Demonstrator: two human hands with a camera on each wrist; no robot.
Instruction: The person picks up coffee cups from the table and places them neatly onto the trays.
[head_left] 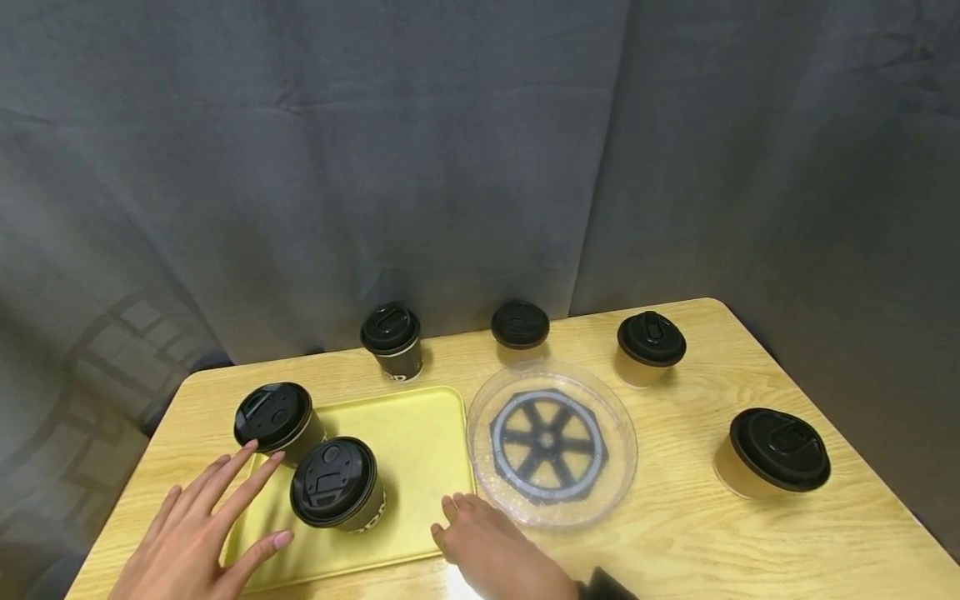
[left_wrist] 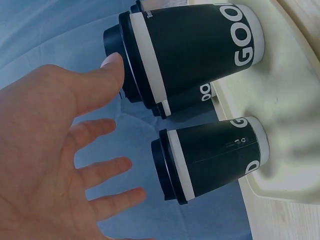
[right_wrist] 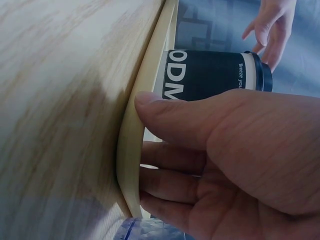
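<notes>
The front cup (head_left: 333,483) stands upright on the tray (head_left: 427,467), toward the desk (head_left: 675,517) left edge, right of nearer left hand (head_left: 198,521), fingers spread, empty; whether right hand (head_left: 498,546) grips, I cannot tell.

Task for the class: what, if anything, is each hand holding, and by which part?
Left hand: nothing. Right hand: at the rim of the yellow tray, near a corner; whether it grips cannot be told.
</notes>
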